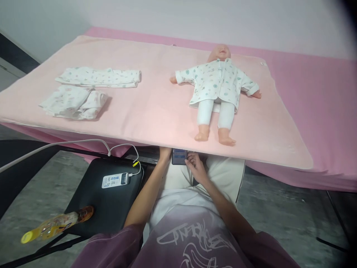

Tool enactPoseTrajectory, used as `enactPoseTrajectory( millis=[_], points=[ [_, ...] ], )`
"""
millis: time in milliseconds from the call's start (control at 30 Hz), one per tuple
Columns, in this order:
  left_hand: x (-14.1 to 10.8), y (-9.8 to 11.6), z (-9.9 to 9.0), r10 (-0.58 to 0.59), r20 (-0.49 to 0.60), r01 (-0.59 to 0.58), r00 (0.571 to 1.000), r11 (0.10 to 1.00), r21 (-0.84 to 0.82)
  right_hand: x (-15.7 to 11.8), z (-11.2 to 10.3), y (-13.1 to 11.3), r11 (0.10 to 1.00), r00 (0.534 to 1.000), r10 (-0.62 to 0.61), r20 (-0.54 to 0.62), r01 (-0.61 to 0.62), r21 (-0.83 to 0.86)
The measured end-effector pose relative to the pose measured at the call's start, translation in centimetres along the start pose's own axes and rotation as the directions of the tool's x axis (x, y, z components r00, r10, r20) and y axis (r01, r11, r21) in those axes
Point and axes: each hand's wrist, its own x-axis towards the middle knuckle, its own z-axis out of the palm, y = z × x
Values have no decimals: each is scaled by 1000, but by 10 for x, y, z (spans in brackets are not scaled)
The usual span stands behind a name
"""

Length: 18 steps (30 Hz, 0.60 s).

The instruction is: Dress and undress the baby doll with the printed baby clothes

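Observation:
A dark phone (179,156) lies low by my lap, partly under the table's front edge. My left hand (165,153) is at its left side, the fingers hidden beneath the edge. At the phone's lower right corner my right hand (195,165) touches it with bent fingers. On the pink sheet (156,111) a baby doll (217,82) lies on its back, arms spread, in a patterned white jacket and white leggings. Two folded patterned garments, a long one (100,77) and a bulkier one (74,102), rest at the left of the sheet.
A black chair (97,208) stands at my left, holding a white power bank (115,180) with a cable and a bottle (55,225) with a yellow cap. A thicker white cable (55,143) runs along the table's front left.

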Motion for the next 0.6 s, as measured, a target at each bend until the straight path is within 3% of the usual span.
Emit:
enactPoseTrajectory(
  millis=[300, 467, 600],
  points=[
    [-3, -5, -10, -2, 78, 1, 997, 1000, 11, 1, 0, -3, 999, 1000, 1, 1, -1, -43],
    [-3, -8, -13, 29, 64, -32, 998, 999, 37, 1, 1, -6, 998, 1000, -5, -2, 5, -69],
    [-9, -10, -16, -24, 0, 24, 1000, 999, 41, -2, 0, -7, 995, 1000, -25, 11, 25, -95]
  ],
)
